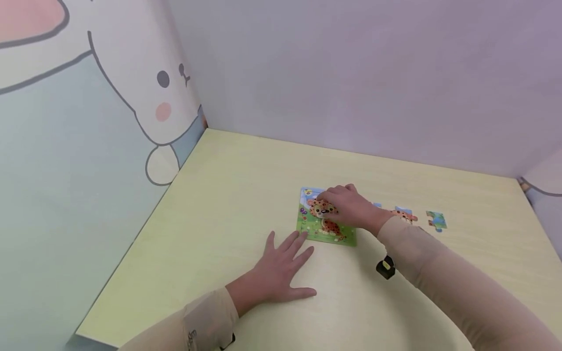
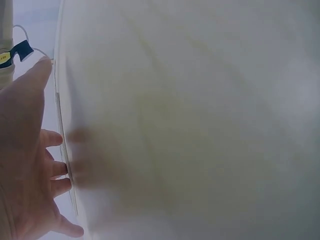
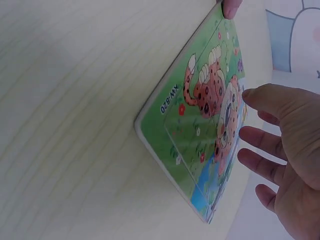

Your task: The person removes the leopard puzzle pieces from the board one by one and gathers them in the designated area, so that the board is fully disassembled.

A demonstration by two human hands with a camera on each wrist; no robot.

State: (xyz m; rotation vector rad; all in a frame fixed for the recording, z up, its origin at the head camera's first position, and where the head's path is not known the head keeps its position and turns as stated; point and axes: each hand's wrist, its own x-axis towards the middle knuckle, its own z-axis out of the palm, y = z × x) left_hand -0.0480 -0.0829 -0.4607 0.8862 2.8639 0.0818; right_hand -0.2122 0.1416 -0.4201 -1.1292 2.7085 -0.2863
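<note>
A small jigsaw puzzle board with a spotted leopard cub on green grass lies flat on the pale table. Over its upper right part is my right hand. In the right wrist view that hand has its thumb and fingers extended and apart near the cub's head, and no loose piece shows between them. My left hand lies spread below the board, with a fingertip touching the board's corner in the right wrist view. The left wrist view shows the left hand with its fingers straight.
Loose jigsaw pieces lie right of the board: a green and blue one, a leopard-patterned one and another partly hidden by the right hand. The pale table meets a plain wall behind and a cartoon-printed wall at left.
</note>
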